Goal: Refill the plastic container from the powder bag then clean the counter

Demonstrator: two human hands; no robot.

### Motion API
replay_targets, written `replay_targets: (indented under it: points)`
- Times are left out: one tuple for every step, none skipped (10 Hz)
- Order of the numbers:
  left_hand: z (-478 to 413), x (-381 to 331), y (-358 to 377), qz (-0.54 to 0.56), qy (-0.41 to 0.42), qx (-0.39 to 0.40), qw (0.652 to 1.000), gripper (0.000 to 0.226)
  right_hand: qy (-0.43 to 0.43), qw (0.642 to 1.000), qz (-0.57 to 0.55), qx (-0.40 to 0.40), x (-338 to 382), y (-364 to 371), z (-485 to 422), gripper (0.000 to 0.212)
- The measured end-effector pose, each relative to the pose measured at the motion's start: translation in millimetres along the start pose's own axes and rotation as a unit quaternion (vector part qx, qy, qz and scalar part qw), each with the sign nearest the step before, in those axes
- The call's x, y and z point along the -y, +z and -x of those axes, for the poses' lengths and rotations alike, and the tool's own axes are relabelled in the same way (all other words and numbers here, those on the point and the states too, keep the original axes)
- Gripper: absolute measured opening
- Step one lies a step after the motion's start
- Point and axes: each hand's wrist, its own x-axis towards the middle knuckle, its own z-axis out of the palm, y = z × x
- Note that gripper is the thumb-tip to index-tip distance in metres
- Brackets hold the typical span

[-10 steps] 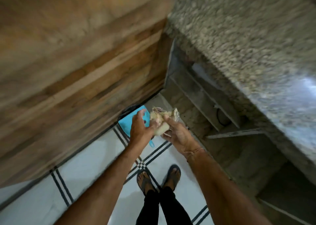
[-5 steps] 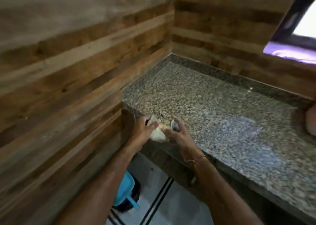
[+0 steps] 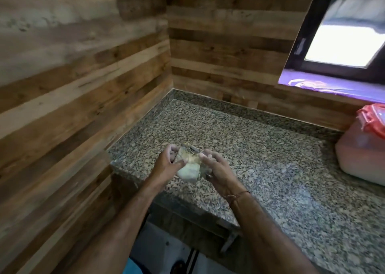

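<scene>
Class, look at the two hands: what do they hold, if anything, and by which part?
Both hands hold a small powder bag over the counter: the left hand at its left side, the right hand at its right side, near the gathered top.

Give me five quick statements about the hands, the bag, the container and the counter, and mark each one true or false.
1. Both hands hold the small powder bag. True: the left hand and right hand grip it from either side.
2. The bag lies flat on the counter. False: it is held up in the hands, near the counter's front edge.
3. The plastic container stands at the right, on the counter. True.
4. The container has a blue lid. False: its lid is red.
5. The container stands between the two hands. False: it is well off to their right.
</scene>
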Motion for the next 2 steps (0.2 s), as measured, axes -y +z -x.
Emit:
replay_targets:
  points:
    - [-32.8,15.7,3.6,-0.016,-0.001,-0.051,0.999,0.037,0.047,0.998,0.033,-0.026,-12.9,8.4,-32.3,0.067]
    - [-56.5,32.9,1.8,-0.064,-0.012,-0.051,0.997,0.039,-0.017,0.990,0.118,-0.070,-24.1,20.7,-55.4,0.072]
